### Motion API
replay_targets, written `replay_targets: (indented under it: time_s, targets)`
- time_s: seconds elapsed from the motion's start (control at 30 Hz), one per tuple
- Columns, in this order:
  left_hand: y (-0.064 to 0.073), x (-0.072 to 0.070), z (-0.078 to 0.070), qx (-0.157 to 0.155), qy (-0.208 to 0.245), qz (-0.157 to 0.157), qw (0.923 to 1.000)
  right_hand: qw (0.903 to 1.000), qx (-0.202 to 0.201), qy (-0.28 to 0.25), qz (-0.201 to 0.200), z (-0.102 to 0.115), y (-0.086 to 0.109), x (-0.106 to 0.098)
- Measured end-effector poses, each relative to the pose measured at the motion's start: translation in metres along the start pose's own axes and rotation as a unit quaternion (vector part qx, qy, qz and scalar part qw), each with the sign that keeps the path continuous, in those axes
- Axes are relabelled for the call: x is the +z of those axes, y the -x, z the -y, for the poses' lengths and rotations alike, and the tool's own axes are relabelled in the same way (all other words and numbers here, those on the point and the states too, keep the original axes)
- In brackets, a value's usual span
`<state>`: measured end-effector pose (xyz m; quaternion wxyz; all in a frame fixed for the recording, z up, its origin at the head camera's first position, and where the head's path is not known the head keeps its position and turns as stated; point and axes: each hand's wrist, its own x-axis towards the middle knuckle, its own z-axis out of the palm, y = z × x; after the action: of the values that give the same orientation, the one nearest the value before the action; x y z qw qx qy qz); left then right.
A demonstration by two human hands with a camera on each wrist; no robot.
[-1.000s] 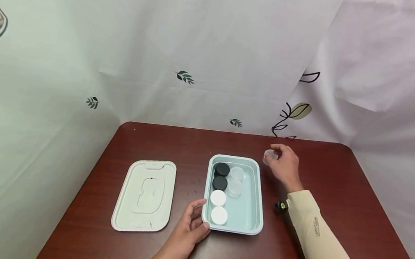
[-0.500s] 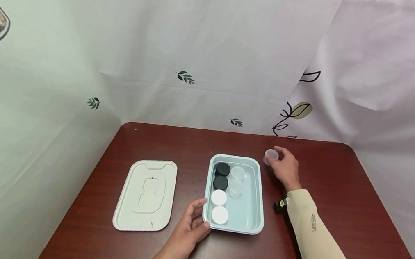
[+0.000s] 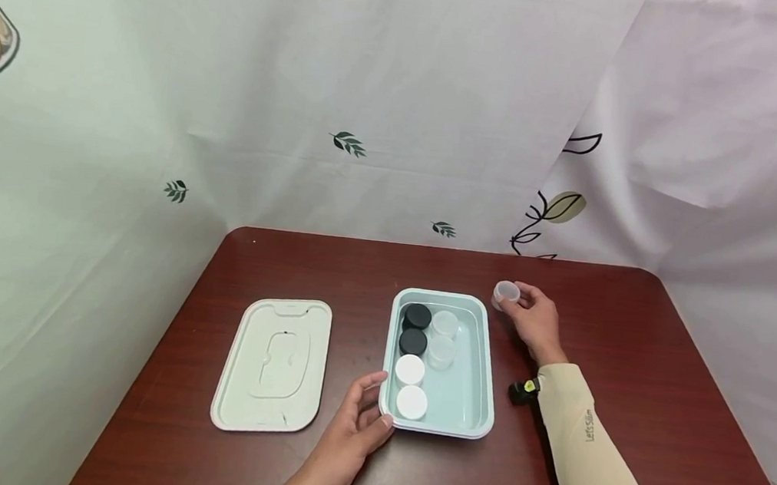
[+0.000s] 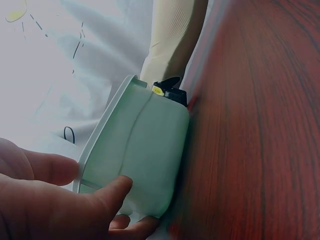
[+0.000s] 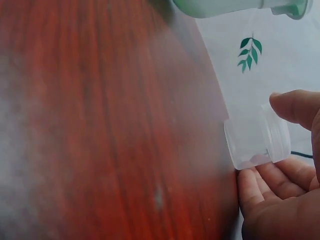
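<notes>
My right hand [image 3: 536, 321] holds a small clear plastic jar [image 3: 506, 293] just beyond the tray's far right corner. In the right wrist view the thumb is at the rim of the jar [image 5: 255, 142], with fingers against its other side; the jar stands on the table, open at the top. My left hand [image 3: 347, 431] grips the near left corner of a pale green tray [image 3: 489, 390], thumb and fingers against its outer wall [image 4: 150, 140]. Inside the tray are two black round caps [image 3: 417, 316], two white round caps [image 3: 410, 370] and two clear jars [image 3: 444, 324].
A whitish rectangular lid [image 3: 271, 367] lies flat on the dark red table [image 3: 365, 271], left of the tray. A patterned white cloth [image 3: 400, 105] hangs behind and at both sides. A black device [image 3: 523, 391] is on the right wrist.
The clear jar's open mouth shows more now, and the right hand's fingers have shifted slightly down and to the right around it. The left hand and tray keep their place.
</notes>
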<state>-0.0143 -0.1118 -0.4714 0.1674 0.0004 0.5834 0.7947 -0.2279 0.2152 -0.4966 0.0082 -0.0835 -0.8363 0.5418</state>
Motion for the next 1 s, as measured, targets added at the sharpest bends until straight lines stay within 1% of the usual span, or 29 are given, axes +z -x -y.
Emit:
replay_targets:
  time_s: [0.13,0.37,0.53,0.67,0.83,0.93,1.0]
  targets:
    - [0.000,0.000,0.000,0.000,-0.005,0.002,1.0000,0.9996,0.008,-0.028,0.001,-0.003,0.001,0.000]
    - [-0.001,0.000,0.000,-0.003,-0.003,0.002,1.0000,0.9961,0.028,-0.083,-0.011,-0.005,0.002,-0.002]
    - [-0.001,0.000,0.000,-0.001,-0.003,0.003,1.0000,0.9936,0.035,-0.107,-0.011,-0.002,0.004,-0.006]
    - [-0.002,0.000,0.000,-0.001,-0.005,0.001,1.0000,0.9922,0.033,-0.121,-0.002,0.005,0.009,-0.010]
    - [-0.002,0.001,0.000,-0.004,-0.001,0.000,1.0000,0.9918,0.030,-0.123,0.019,0.022,0.017,-0.015]
    - [-0.001,0.001,0.000,-0.005,0.000,-0.001,1.0000,0.9923,0.015,-0.118,0.034,0.034,0.025,-0.016]
    - [-0.001,0.001,-0.001,-0.006,-0.002,-0.001,1.0000,0.9922,-0.002,-0.116,0.044,0.042,0.030,-0.017]
